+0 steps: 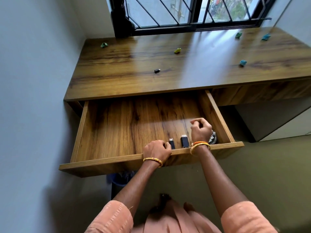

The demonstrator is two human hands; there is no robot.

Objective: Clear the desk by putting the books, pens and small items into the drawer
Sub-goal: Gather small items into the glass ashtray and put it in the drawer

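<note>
The wooden drawer (107, 163) is pulled out from under the desk (127, 81). Two small black sticks with silver tips lie near its front: a thin one (172, 144) and a wider one (184, 141). My left hand (157, 150) grips the drawer's front rim, its fingertips beside the thin stick. My right hand (200, 130) hovers inside the drawer at the right with loosely curled fingers and nothing visible in them. A shiny silver item (213, 138) lies partly hidden under that hand. A small black adapter (157, 70) lies on the desktop.
Small coloured pieces are scattered on the desktop: green (104, 45), yellow (177, 50), green (238, 35), blue (265, 37) and blue (243, 62). A barred window (193, 12) stands behind the desk, and a wall on the left. A blue bin (117, 179) stands under the drawer.
</note>
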